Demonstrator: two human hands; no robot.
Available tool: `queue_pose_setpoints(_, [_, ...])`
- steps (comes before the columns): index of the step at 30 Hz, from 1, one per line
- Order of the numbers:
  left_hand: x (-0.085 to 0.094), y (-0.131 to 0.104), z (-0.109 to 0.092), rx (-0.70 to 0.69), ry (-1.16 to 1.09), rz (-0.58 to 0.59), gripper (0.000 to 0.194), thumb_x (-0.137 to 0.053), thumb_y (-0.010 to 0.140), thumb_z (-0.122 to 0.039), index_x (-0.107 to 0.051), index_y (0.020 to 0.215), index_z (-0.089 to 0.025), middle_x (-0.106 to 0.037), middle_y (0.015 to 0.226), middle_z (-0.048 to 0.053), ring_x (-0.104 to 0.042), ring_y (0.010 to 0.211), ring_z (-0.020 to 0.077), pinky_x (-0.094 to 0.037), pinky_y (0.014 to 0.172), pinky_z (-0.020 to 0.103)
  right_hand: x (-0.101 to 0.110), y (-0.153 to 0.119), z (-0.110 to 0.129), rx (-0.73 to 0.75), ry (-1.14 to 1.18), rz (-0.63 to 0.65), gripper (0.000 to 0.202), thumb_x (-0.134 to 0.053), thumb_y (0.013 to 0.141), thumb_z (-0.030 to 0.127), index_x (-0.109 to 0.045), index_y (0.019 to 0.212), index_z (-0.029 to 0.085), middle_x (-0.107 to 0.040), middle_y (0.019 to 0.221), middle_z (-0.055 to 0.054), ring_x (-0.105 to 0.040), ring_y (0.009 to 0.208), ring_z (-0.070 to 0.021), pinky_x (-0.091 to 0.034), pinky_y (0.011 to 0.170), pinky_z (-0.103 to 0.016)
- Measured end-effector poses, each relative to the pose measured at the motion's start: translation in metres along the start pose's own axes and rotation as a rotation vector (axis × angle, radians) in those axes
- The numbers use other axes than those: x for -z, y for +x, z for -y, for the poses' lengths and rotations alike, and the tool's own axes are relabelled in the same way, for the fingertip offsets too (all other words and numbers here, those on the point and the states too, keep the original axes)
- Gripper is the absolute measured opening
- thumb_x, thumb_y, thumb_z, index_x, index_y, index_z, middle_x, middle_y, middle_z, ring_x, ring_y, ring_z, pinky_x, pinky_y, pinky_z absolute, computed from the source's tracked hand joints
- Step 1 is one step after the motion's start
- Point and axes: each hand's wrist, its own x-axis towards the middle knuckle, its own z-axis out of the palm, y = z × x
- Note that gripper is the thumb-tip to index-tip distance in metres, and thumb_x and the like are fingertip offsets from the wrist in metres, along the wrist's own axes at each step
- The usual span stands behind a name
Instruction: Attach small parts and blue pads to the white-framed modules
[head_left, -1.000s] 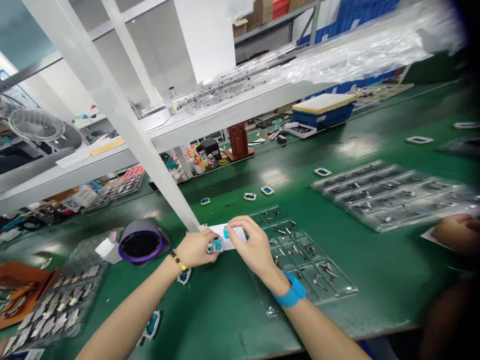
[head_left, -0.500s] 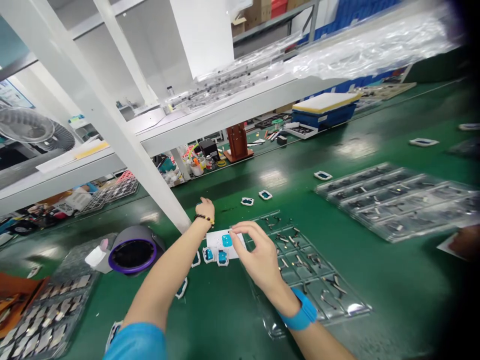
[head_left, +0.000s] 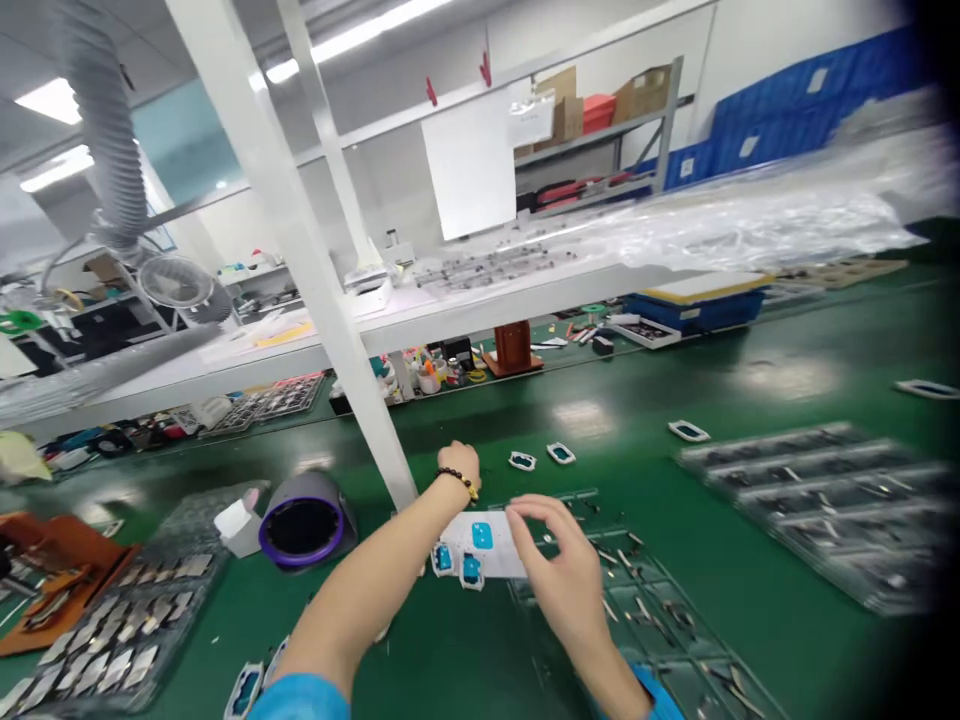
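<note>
My left hand [head_left: 459, 465], with a beaded bracelet at the wrist, reaches forward past the white post. Its fingers look curled, and whatever they hold is hidden. Over the right part of a white sheet [head_left: 495, 564], my right hand [head_left: 562, 565] has its thumb and forefinger tips together in a pinch. Anything between those tips is too small to make out. A blue rounded-square piece [head_left: 482, 536] lies on the sheet. At the sheet's left and lower edge sit a white-framed blue part [head_left: 442, 558] and a second white-framed part [head_left: 472, 570].
Right of my right hand lies a clear compartment tray [head_left: 637, 590] of small parts; another clear tray [head_left: 810, 500] is farther right. White-rimmed pieces [head_left: 561, 454] lie ahead. A purple-rimmed round device [head_left: 304, 530] stands left. The white post [head_left: 375, 430] rises beside my left arm.
The camera view has tilted up and shifted, so the scene sits lower and farther right. Both hands keep much the same poses, the right still pinching over the sheet.
</note>
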Motion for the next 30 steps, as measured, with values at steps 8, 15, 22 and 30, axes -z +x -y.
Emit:
queue_pose_setpoints(8, [-0.034, -0.18, 0.048, -0.019, -0.195, -0.006, 0.043, -0.065, 0.082, -0.043, -0.068, 0.118, -0.019, -0.072, 0.117, 0.013, -0.072, 0.105, 0.0354, -0.059, 0.091, 0.048, 0.0, 0.002, -0.012, -0.037, 0.006, -0.009, 0.02, -0.067, 0.097, 0.042, -0.071, 0.091, 0.023, -0.07, 0.102, -0.006, -0.067, 0.096, -0.0242, -0.05, 0.087, -0.039])
queue_pose_setpoints(15, [-0.064, -0.199, 0.072, 0.011, -0.129, 0.039, 0.039, -0.064, 0.09, -0.038, -0.066, 0.122, -0.016, -0.069, 0.124, 0.016, -0.073, 0.105, 0.0367, -0.059, 0.088, 0.049, -0.004, -0.001, 0.005, 0.099, -0.014, 0.01, 0.009, -0.066, 0.099, 0.03, -0.069, 0.093, 0.023, -0.069, 0.101, -0.005, -0.066, 0.098, -0.0217, -0.05, 0.089, -0.038])
queue_pose_setpoints(22, [-0.031, -0.058, 0.002, -0.084, -0.288, -0.126, 0.045, -0.052, 0.099, -0.054, -0.06, 0.13, -0.023, -0.067, 0.129, 0.011, -0.07, 0.114, 0.0289, -0.056, 0.093, 0.038, 0.006, 0.006, 0.0, -0.019, 0.026, -0.156, 0.015, -0.065, 0.099, 0.034, -0.069, 0.091, 0.021, -0.067, 0.1, -0.007, -0.064, 0.098, -0.023, -0.052, 0.088, -0.04])
queue_pose_setpoints(30, [-0.035, 0.037, -0.05, -0.066, -0.318, -0.056, 0.043, -0.063, 0.097, -0.043, -0.062, 0.13, -0.015, -0.064, 0.136, 0.015, -0.066, 0.12, 0.0283, -0.053, 0.102, 0.049, 0.01, 0.012, -0.008, -0.167, 0.145, -0.265, 0.022, -0.068, 0.096, 0.04, -0.07, 0.091, 0.019, -0.067, 0.101, -0.008, -0.064, 0.095, -0.0228, -0.053, 0.084, -0.039])
